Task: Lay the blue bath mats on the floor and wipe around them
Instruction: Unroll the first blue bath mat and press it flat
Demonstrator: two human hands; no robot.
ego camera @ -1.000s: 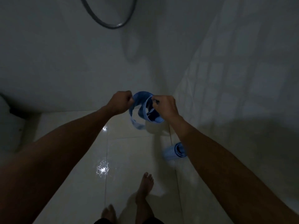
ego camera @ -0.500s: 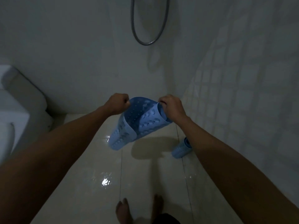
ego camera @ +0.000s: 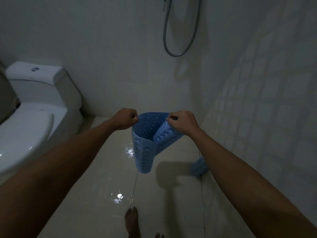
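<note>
I see left hand (ego camera: 126, 121) and right hand (ego camera: 182, 123) each pinching a top corner of the mat (ego camera: 145, 143), hung curled over the wet floor (ego camera: 96, 186) to uncurl, I judge; second mat (ego camera: 199, 166) rolled far right

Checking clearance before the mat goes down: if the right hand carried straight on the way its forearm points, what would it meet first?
Probably the back wall. The right hand, pinching the blue bath mat, points forward and slightly left; nothing else shows ahead, though depth is unclear.
</note>
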